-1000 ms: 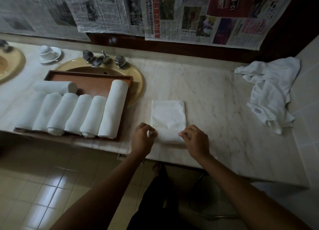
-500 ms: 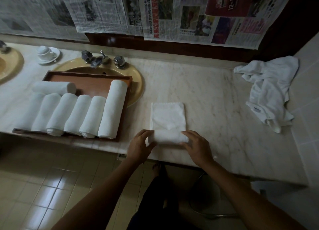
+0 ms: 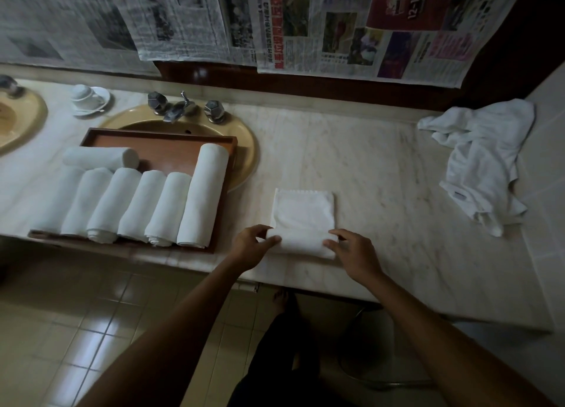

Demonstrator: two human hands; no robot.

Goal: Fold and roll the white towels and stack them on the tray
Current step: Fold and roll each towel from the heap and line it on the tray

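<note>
A folded white towel [image 3: 302, 214] lies on the marble counter near its front edge, with its near end rolled up into a thick roll. My left hand [image 3: 252, 247] pinches the roll's left end. The fingers of my right hand [image 3: 354, 253] curl on its right end. To the left, a brown wooden tray [image 3: 165, 145] rests over a sink and holds several rolled white towels [image 3: 203, 195] side by side, with one more roll [image 3: 101, 158] lying crosswise behind them.
A heap of loose white towels [image 3: 483, 162] sits at the counter's right end. A yellow sink [image 3: 244, 149] with a metal tap [image 3: 180, 108] lies under the tray. A cup and saucer [image 3: 88, 99] stand at the back left. Newspaper sheets [image 3: 336, 24] hang on the wall.
Both hands have rolled the towel's near end away from me. The roll has grown thicker and the flat part has become shorter.
</note>
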